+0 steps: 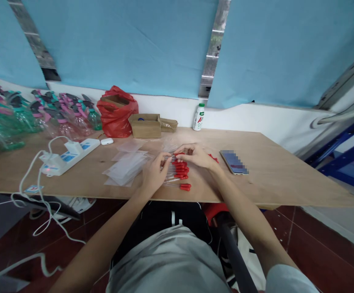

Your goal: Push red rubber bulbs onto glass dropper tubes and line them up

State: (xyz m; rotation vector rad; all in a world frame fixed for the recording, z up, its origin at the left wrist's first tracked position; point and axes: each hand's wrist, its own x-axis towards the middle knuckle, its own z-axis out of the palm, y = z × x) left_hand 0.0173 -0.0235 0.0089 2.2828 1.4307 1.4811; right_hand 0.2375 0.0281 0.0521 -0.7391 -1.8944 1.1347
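On the wooden table (274,175), several glass droppers with red rubber bulbs (181,169) lie in a column, bulbs pointing right. My left hand (155,173) is at the glass ends, thumb and forefinger pinched on a dropper's clear tube. Across from it my right hand (197,156) closes its fingertips around the red bulb at the column's far end. The fingers partly cover this dropper. Left of the droppers lies a loose stack of clear plastic bags (123,169), close to my left hand. A few more red bulbs (214,158) show beyond my right wrist.
A phone (233,162) lies to the right. Along the back stand a white bottle (199,118), a cardboard box (145,127) and a red plastic bag (117,118). A power strip (73,156) with cables and several spray bottles (70,122) occupy the left.
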